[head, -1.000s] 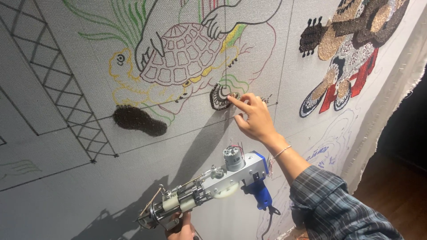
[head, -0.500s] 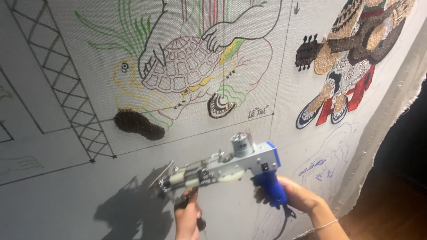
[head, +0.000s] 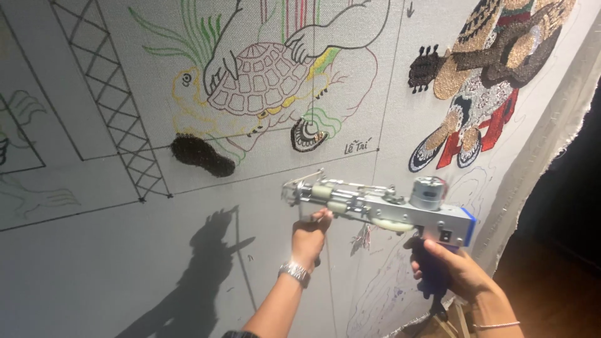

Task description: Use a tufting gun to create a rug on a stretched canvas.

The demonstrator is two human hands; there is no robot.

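One dark tufted patch sits on the grey cloth. The left hand closes on the front of the one tufting gun, which lies nearly level before the cloth, nose pointing left. The right hand wraps its blue grip.

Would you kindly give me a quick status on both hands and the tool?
Left hand grips front handle of tufting gun. Right hand wraps blue rear grip. Gun held off the grey cloth, nothing between them.
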